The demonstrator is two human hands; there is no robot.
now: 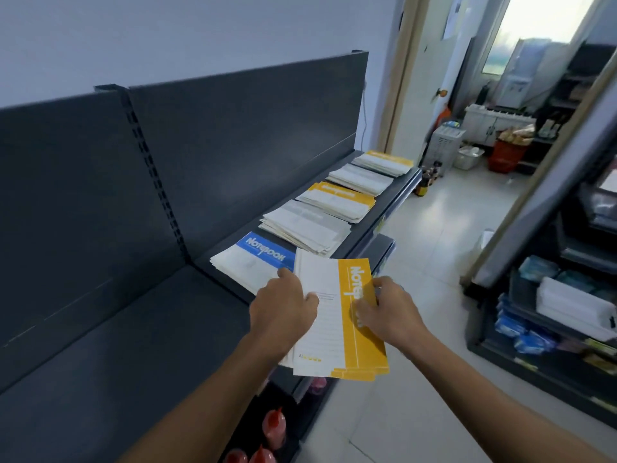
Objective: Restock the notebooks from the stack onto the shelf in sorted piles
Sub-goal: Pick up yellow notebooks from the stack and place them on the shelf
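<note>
Both hands hold a thin stack of yellow-and-white notebooks [337,332] over the front edge of the dark grey shelf [140,335]. My left hand [283,305] grips the stack's white left side, thumb on top. My right hand [389,309] pinches the yellow right edge. Just behind the held stack a blue-banded notebook pile [248,262] lies on the shelf. Further right along the shelf lie a white pile [305,227], a yellow-topped pile [337,200], another white pile [359,178] and a yellow-edged pile [384,162].
The shelf's left half is bare dark metal with a tall back panel [217,138]. Red-capped bottles [273,426] stand on the lower shelf below. A tiled floor aisle [430,262] runs to the right, with another stocked shelf unit [551,322] and a doorway beyond.
</note>
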